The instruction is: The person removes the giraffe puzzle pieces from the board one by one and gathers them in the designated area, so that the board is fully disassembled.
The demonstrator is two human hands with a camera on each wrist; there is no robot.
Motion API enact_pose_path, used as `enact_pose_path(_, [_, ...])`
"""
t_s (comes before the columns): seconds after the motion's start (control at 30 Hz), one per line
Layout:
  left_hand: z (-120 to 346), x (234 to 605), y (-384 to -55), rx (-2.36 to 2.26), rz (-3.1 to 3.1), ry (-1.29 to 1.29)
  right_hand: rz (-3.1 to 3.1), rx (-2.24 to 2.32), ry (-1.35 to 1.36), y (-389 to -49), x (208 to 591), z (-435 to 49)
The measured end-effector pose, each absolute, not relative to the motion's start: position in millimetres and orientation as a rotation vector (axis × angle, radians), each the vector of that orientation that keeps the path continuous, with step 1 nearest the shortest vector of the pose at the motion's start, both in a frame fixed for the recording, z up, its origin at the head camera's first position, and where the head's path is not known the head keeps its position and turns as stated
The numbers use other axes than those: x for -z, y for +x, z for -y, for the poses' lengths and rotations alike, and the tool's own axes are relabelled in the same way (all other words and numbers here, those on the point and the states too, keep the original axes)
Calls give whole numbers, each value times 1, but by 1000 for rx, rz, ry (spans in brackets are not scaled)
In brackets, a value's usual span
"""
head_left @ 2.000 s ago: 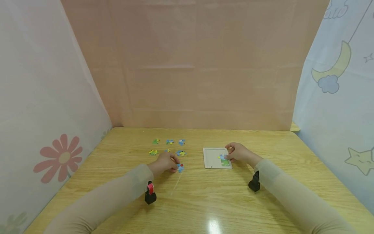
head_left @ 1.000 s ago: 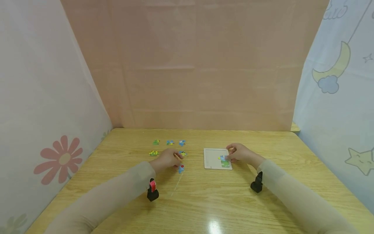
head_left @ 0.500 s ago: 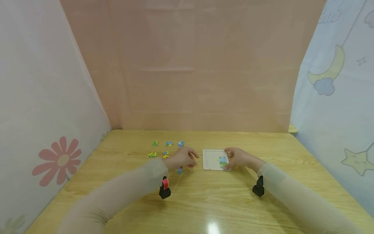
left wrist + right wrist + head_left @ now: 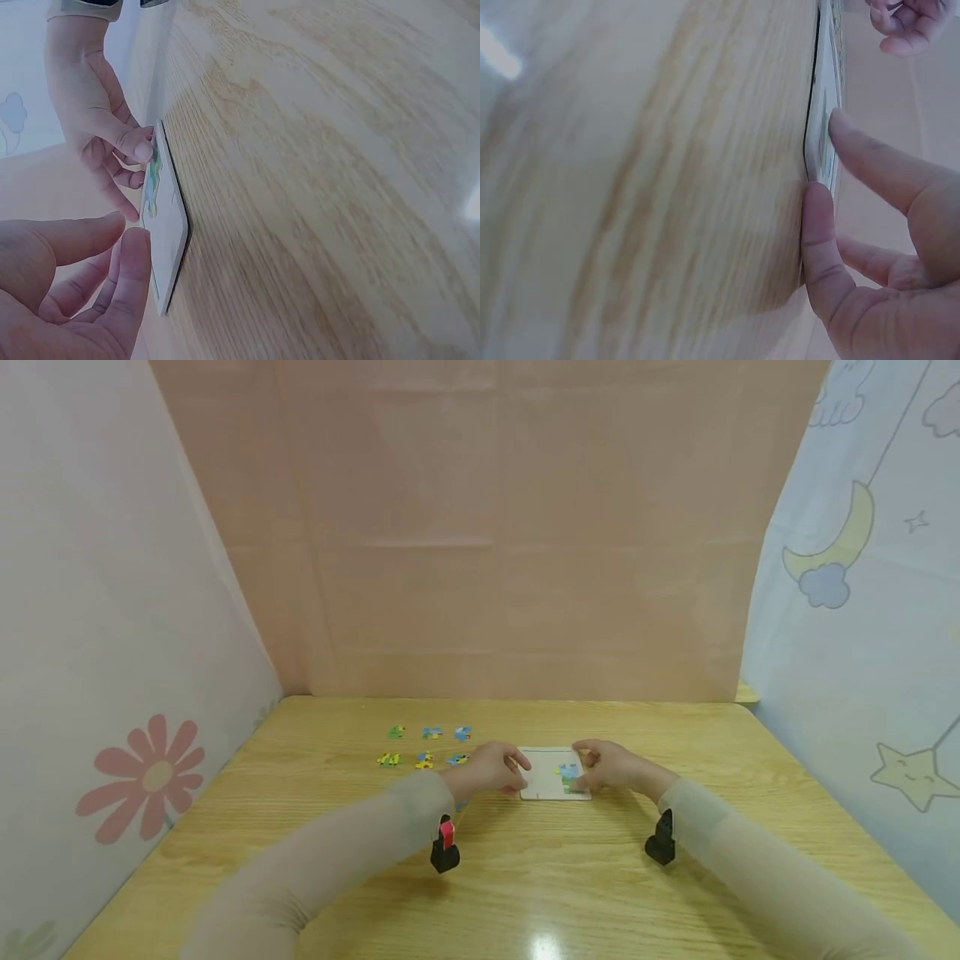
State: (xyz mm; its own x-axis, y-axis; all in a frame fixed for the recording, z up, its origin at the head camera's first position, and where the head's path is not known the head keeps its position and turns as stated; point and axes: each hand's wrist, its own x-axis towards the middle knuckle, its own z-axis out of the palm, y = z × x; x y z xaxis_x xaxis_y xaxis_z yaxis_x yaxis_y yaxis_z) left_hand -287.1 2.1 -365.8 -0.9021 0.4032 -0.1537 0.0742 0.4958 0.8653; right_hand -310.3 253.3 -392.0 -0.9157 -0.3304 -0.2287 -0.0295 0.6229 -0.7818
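Note:
In the head view a pale square puzzle tray (image 4: 542, 768) lies flat on the table. Its lower right holds a blue piece (image 4: 570, 771) above a green piece (image 4: 567, 784). My right hand (image 4: 617, 766) grips the tray's right edge, thumb low over the green piece, index finger by the far corner. My left hand (image 4: 491, 768) is at the tray's left edge with relaxed fingers. In the left wrist view its thumb and finger tips stand slightly apart with nothing seen between them; whether they touch the tray I cannot tell.
Left of the tray, several loose puzzle pieces lie in two rows, among them a yellow-green piece (image 4: 389, 760) and a yellow-blue piece (image 4: 425, 760). Another blue piece (image 4: 461, 805) is mostly hidden by my left wrist. A pinkish cloth (image 4: 487, 568) hangs behind the table.
My left hand has moved right from the loose pieces to the tray's left edge. The right hand stays at the tray's right side, its thumb lower, over the green piece. The view has shifted slightly.

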Motion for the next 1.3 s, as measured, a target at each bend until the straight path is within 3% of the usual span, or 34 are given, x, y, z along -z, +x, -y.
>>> enact_pose_path(1.3, [-69,398,-325,-1264,-2555,250,-2473,1221,-265,-312,393,-254])
